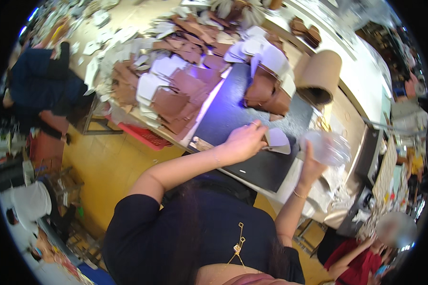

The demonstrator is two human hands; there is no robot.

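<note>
On the dark work mat [233, 118] in front of you, your left hand [245, 141] lay palm down with its fingers curled, the fingertips pressing on a pale, flat cut piece [277, 138] that rested on the mat's right part. Your right hand [314, 164] was raised just beside that piece, closed around a clear plastic bottle [329, 147] that was blurred in the view, so you could not tell how it was tilted. Beyond your left hand, a small stack of brown leather pieces [266, 92] sat at the mat's far edge. To the left of the mat, a wide heap of brown and white cut pieces [171, 80] covered the bench. A brown roll of material [318, 76] lay to the right of the stack, open end toward you. Below the bench edge, a red crate [145, 135] stood over the yellow floor [104, 166]. At the lower right, another person in a red top [354, 261] sat well apart from you.
</note>
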